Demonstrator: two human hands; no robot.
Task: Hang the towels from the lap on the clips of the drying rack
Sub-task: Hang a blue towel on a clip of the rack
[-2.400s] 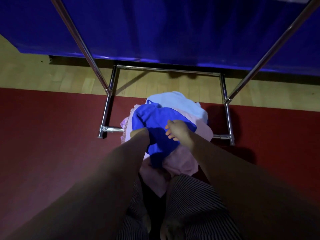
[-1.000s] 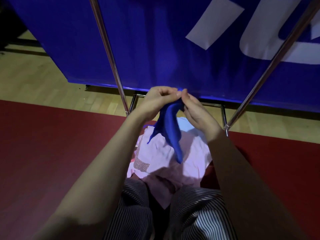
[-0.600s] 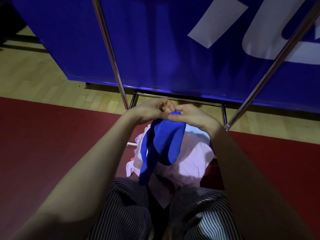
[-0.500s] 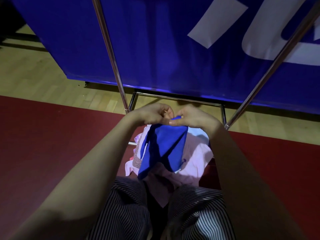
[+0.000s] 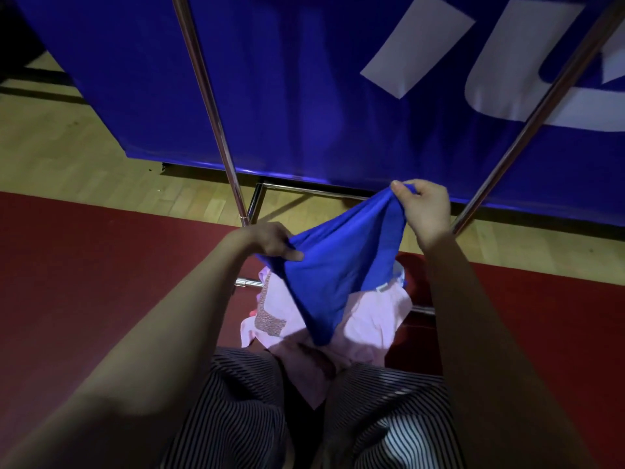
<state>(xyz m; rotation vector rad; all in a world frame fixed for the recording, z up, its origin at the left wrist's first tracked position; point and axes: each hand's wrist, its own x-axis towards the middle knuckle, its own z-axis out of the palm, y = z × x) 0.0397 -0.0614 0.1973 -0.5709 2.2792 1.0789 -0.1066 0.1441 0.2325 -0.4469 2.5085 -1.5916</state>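
Pinching a blue towel [image 5: 338, 265] at two spots along its upper edge: right hand [image 5: 424, 206], centre right of the frame, thumb and curled fingers closed on a raised corner; left hand [image 5: 267, 240], lower and just left of centre, fingers closed on a bunched fold. Cloth stretched slantwise between both grips, sagging to a point at centre frame, over a heap of pink towels [image 5: 368, 319] on a lap in striped trousers [image 5: 236, 418]; touching or not, impossible to tell. Beyond the hands, a shiny rack pole [image 5: 209, 106] at upper left and a second pole [image 5: 527, 130] at upper right, both running out of the frame; no clips in view. Behind, a blue banner [image 5: 304, 79]; underneath, wooden floor [image 5: 84, 157] and red mat [image 5: 84, 282].

Judged risks:
- Shallow fingertip hold on the right corner, apt to slip during a lift toward the clips.
- Hanging tip near enough to the pink heap to drag a piece off the lap onto the mat.
- Uneven grips, likely to leave the edge bunched and poorly caught in a clip.
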